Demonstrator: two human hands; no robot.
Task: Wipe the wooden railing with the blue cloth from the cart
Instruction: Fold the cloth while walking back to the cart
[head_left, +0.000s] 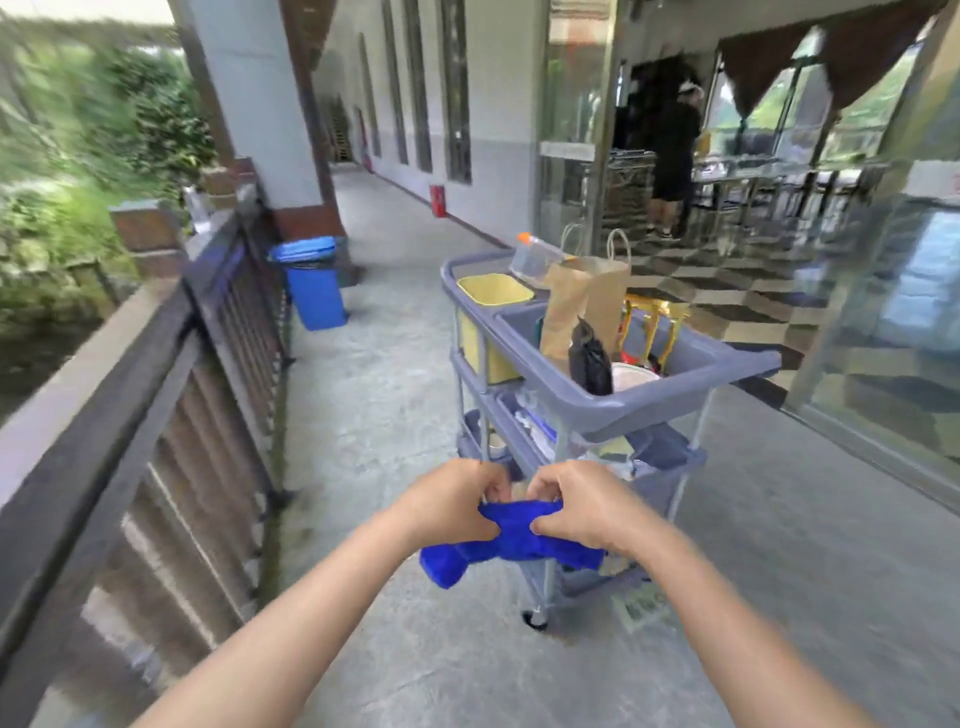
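A bright blue cloth (511, 545) is bunched between both hands in front of me, low in the view. My left hand (452, 501) pinches its left part and my right hand (584, 506) pinches its right part; a loose end droops down to the left. Just behind the hands stands the grey-blue cart (644, 400) with three shelves. The dark wooden railing (119, 395) runs along the left side, from the near corner away toward a pillar, about an arm's length left of the cloth.
The cart's top shelf carries a yellow bin (493, 296), a brown paper bag (587, 306) and a plastic bottle (535, 254). A blue trash bin (311, 283) stands by the railing farther down the concrete walkway. A person in black (672, 150) stands inside the glass-fronted room on the right.
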